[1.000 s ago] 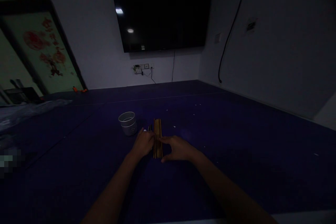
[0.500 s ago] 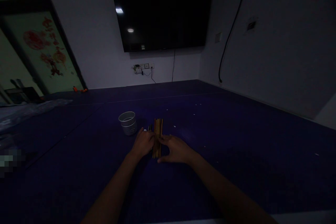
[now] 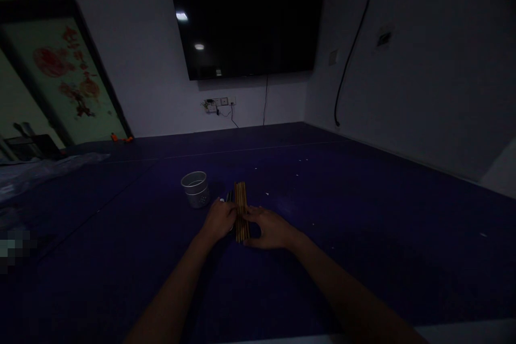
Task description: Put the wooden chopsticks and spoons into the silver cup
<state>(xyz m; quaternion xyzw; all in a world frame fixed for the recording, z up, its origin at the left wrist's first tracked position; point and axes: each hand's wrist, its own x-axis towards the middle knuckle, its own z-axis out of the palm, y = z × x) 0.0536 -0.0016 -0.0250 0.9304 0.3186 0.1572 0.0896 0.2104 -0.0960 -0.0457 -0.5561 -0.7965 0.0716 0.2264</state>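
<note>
While the purple surface [image 3: 363, 226] stretches toward the far wall, a dark television [image 3: 250, 21] hangs above it, well apart from the hands. The right hand [image 3: 272, 228] comes in from the right, thumb parted from the fingers, its digits meeting the right side of the bundle rather than wrapping it. The left hand [image 3: 219, 220] is curled, knuckles up, against the bundle's left side; whether it grips anything is hidden. A grey perforated cup [image 3: 196, 191] stands upright beyond the left hand and to its left, apart from it. Between the two hands lie the brown sticks [image 3: 241, 193], side by side, their long axis running away from the person, so both hands meet them from the flanks and neither is clearly nearer. Slim dark pieces [image 3: 229, 196] lie just left of the sticks, partly covered by the left hand, crowding that side. Small white scraps [image 3: 266, 194] dot the surface beyond and to the right, none between the right hand and the sticks.
</note>
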